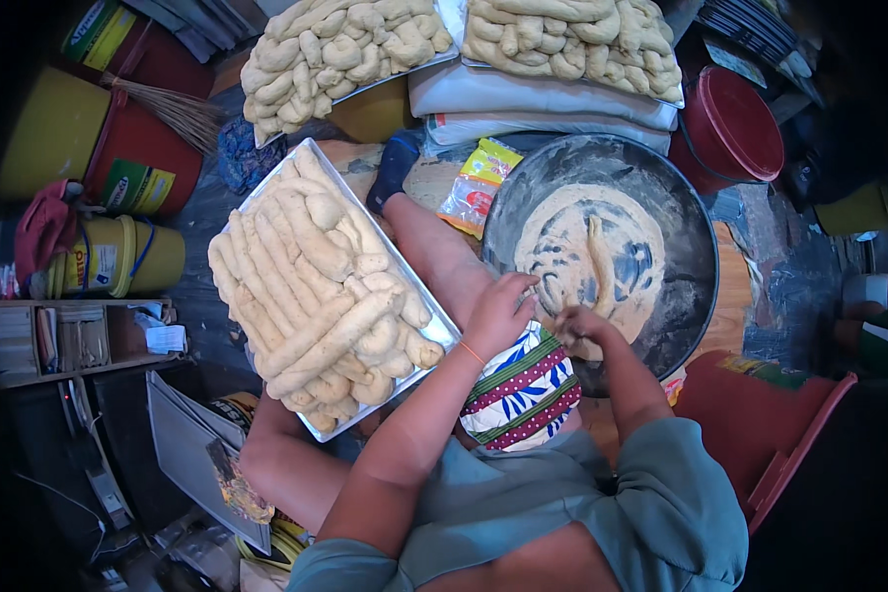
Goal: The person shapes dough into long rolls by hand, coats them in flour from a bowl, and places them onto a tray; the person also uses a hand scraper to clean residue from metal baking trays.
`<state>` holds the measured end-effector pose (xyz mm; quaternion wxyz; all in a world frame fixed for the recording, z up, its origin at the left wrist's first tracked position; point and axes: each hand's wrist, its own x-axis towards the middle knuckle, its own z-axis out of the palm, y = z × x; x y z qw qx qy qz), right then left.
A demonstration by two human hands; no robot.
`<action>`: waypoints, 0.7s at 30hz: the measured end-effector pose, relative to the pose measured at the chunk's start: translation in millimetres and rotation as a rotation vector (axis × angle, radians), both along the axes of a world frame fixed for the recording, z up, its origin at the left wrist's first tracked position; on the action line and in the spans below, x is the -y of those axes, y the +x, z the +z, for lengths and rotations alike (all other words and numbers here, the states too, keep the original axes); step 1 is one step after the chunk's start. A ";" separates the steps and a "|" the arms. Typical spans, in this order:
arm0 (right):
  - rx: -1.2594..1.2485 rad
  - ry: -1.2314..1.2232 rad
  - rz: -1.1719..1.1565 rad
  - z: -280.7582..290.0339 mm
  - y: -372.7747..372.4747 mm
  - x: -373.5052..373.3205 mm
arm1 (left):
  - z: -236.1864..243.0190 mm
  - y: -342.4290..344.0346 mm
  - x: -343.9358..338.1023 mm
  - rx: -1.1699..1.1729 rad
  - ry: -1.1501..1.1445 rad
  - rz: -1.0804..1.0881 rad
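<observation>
A wide black basin (689, 212) stands before me, its floor spread with pale brown crumbs or flour. One long dough roll (599, 259), coated in the crumbs, lies in it. My left hand (501, 314) is at the basin's near left rim, fingers loosely bent and apart, with nothing visible in them. Over the near rim, my right hand (581, 325) has its fingers curled in; whatever they may hold is hidden. To my left, a metal tray (411, 266) carries stacked dough rolls (301, 286), several laid side by side and others crossing them.
Two more trays of dough, a left pile (345, 54) and a right pile (572, 39), stand at the back, one over stacked white sacks (553, 94). A yellow-orange packet (481, 185) lies by the basin. Red buckets (730, 123) and a red tub (750, 419) flank the right.
</observation>
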<state>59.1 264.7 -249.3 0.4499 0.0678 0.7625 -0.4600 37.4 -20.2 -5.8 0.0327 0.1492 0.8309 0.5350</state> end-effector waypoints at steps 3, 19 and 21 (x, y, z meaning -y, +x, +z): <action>-0.293 0.156 -0.777 33.7 -22.4 -15.0 | -4.4 5.6 9.2 -0.010 -0.046 0.025; -0.397 0.509 -0.434 -25.3 10.8 10.0 | -0.7 9.5 13.0 0.024 -0.021 0.053; -0.507 0.284 -0.505 -38.7 10.6 5.6 | 2.8 3.0 -0.2 0.025 0.018 0.005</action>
